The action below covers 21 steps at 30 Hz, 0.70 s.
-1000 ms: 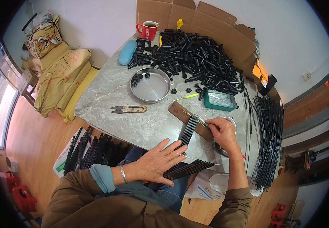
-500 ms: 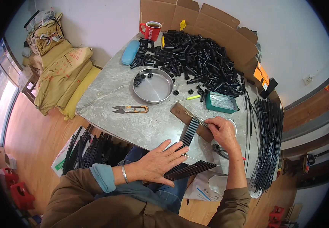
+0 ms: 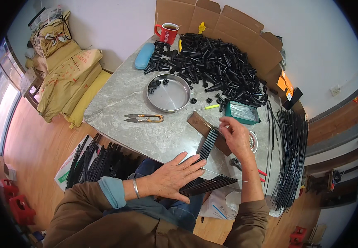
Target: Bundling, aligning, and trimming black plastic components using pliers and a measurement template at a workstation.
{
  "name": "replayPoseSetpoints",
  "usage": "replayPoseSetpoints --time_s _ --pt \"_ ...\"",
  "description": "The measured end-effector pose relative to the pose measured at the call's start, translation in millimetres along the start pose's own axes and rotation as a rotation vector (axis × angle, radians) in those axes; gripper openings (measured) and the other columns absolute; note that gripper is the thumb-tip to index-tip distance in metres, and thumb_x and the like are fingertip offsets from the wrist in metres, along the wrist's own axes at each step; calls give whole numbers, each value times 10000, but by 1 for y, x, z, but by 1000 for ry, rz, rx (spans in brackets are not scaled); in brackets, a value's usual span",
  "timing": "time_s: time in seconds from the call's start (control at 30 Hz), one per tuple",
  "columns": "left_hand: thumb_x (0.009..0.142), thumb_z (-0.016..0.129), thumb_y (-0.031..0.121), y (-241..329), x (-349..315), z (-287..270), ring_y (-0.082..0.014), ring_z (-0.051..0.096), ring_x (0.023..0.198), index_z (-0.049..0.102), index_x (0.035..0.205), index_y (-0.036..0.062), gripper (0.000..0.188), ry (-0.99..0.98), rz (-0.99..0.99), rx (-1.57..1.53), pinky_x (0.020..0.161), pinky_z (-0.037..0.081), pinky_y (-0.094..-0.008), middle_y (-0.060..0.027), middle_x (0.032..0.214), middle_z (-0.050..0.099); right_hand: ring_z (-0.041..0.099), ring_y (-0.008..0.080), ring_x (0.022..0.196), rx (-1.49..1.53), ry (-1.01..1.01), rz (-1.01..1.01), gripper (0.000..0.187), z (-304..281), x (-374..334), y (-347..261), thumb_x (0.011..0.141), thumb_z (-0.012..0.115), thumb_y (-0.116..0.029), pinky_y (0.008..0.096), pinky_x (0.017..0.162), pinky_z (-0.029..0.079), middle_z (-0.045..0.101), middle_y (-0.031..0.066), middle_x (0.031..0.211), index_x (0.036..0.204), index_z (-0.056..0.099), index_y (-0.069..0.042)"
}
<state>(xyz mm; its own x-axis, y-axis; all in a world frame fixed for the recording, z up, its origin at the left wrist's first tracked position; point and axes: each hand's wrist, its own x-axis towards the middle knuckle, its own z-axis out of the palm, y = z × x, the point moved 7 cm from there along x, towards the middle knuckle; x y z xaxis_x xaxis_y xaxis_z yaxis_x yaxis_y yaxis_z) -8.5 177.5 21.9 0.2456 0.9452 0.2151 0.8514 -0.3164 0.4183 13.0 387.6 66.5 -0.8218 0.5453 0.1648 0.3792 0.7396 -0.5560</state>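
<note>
While my left hand [image 3: 171, 178] presses flat on the fan of thin black rods [image 3: 205, 165] at the table's near edge, my right hand [image 3: 237, 138] pinches their far tips over the brown wooden block [image 3: 199, 124], much as a second ago. Beyond my right fingers lie a teal tray [image 3: 241, 112], a round steel pan [image 3: 168, 92] and piled black plastic tubes [image 3: 216, 66]; thread snips [image 3: 143, 118] lie left.
</note>
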Motion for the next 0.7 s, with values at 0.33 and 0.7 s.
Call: replayPoseSetpoints --time_s 0.33,0.7 --pt "766 601 631 3 -3 3 -316 155 1431 421 1382 75 849 -13 8 68 1134 119 -531 -150 1511 260 462 324 1209 -561 1 -582 401 43 -78 -65 731 623 -207 527 1010 325 536 62 1274 1128 608 -157" --pt "944 499 222 49 -17 -276 -176 582 1029 680 946 -22 304 1064 107 -183 885 431 -299 -119 1259 588 560 153 1013 966 -690 -148 238 24 -117 -174 942 522 -153 295 928 410 598 62 1022 1133 511 -11"
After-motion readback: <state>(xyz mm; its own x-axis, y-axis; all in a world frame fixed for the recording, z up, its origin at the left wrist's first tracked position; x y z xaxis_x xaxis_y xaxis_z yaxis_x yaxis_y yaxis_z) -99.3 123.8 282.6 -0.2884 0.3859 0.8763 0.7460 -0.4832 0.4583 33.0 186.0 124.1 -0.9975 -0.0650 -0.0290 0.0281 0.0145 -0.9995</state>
